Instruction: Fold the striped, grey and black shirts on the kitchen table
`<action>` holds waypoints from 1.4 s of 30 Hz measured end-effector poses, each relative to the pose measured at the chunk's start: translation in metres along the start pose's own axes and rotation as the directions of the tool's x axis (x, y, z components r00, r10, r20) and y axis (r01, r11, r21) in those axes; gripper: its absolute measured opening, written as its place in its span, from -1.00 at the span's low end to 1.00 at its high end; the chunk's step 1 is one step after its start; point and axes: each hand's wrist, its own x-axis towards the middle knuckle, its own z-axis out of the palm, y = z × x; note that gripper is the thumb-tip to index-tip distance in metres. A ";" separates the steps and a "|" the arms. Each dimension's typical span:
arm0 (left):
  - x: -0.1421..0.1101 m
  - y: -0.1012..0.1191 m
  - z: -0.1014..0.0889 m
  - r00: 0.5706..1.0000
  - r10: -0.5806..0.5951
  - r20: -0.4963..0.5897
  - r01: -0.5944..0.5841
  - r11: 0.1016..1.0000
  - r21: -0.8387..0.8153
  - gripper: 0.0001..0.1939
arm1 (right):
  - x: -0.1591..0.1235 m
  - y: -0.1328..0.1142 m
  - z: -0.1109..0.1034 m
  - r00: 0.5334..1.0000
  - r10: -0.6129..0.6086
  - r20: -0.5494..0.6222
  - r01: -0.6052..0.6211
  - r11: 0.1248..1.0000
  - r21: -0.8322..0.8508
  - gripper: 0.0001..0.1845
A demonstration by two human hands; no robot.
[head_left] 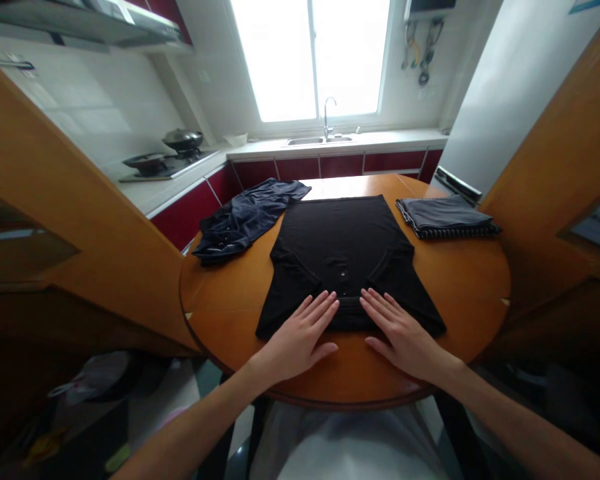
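Note:
A black buttoned shirt point(337, 233) lies flat on the round wooden table point(220, 293), its sleeves folded inward and its collar end nearest me. My left hand point(300, 337) rests with fingers stretched out on the shirt's near edge, left of the collar. On the other side of the collar, my right hand point(395, 330) lies flat the same way, fingertips on the cloth. Both thumbs reach over toward the bare wood, and neither hand grips anything. Two small buttons show just beyond the fingertips.
A crumpled dark blue garment point(250, 217) lies at the table's far left. Folded grey and striped cloths point(447, 217) are stacked at the right. Behind are a counter with a sink point(320, 141), a stove with pans point(183, 139), and a fridge point(510, 87). Wooden door frames flank the table.

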 end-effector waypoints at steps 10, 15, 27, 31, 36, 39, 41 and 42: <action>-0.002 0.005 0.023 0.997 -0.080 0.024 0.080 0.997 0.009 -0.25 | 0.004 -0.001 0.013 0.999 0.033 0.016 -0.033 0.999 0.001 -0.27; -0.001 0.004 0.023 0.997 -0.081 0.009 0.081 0.997 -0.007 -0.28 | 0.004 -0.001 0.011 0.999 0.033 -0.002 -0.033 0.999 0.021 -0.28; -0.001 0.003 0.024 0.997 -0.075 -0.018 0.075 0.997 -0.025 -0.29 | 0.004 -0.001 0.011 0.999 0.049 -0.003 -0.049 0.999 0.013 -0.32; -0.001 0.003 0.023 0.997 -0.074 -0.026 0.073 0.997 -0.040 -0.30 | 0.003 -0.001 0.013 0.999 0.047 -0.022 -0.046 0.999 0.025 -0.30; -0.001 0.001 0.025 0.994 -0.095 -0.056 0.092 0.994 -0.053 -0.36 | 0.004 -0.001 0.015 0.999 0.038 -0.036 -0.038 0.999 0.011 -0.30; 0.002 -0.002 0.028 0.990 -0.109 -0.085 0.106 0.994 -0.038 -0.40 | 0.004 0.000 0.016 0.999 0.033 -0.033 -0.033 0.999 0.000 -0.31; 0.005 -0.003 0.030 0.989 -0.102 -0.103 0.102 0.995 -0.006 -0.46 | 0.005 0.001 0.017 0.999 0.027 -0.031 -0.027 1.000 -0.011 -0.33; 0.007 -0.003 0.030 0.990 -0.090 -0.109 0.093 0.996 0.017 -0.48 | 0.005 0.002 0.017 0.999 0.023 -0.032 -0.023 1.000 -0.018 -0.34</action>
